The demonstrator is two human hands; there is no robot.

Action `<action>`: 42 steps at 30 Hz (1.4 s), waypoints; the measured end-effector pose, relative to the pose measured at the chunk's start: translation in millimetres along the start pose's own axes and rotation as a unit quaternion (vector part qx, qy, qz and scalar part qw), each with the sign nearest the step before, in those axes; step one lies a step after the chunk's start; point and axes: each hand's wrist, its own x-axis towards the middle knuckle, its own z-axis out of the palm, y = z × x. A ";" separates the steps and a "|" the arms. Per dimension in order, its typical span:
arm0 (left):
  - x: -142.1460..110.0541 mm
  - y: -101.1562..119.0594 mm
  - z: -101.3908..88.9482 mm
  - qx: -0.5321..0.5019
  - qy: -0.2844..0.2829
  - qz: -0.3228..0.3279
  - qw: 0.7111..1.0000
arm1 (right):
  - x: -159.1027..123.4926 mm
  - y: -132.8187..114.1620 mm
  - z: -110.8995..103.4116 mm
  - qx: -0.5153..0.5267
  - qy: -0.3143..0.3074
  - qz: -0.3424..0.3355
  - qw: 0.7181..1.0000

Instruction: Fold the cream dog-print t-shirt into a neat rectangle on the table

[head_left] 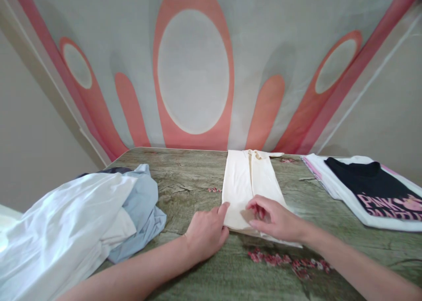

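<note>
A cream garment (237,186) lies in a long folded strip across the middle of the table, its collar-like end at the far edge. My left hand (207,233) grips the near left corner of this garment between thumb and fingers. Just over its near right part is my right hand (277,219), thumb and forefinger apart and the other fingers loosely curled, with nothing seen between them. Whether its fingertips touch the cloth is hard to tell. Part of the garment's near right edge is hidden under the right hand and wrist.
A loose heap of white clothing (66,222) and light blue clothing (145,217) lies at the left. To the right rests a stack of flat shirts, a black printed shirt (372,182) on top. Beyond the wood-patterned table (184,173) stands a patterned backdrop (194,136).
</note>
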 end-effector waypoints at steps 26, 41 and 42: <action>1.0 5.6 1.7 0.049 0.005 -0.023 0.999 | -16.2 0.9 20.8 -0.037 0.060 -0.031 0.997; -5.4 10.1 3.7 0.086 -0.008 0.017 0.996 | -16.5 -1.1 17.9 -0.085 0.016 -0.058 0.995; -6.3 10.3 5.5 0.094 -0.011 0.021 0.995 | -16.4 -1.7 17.2 -0.086 0.012 -0.066 0.994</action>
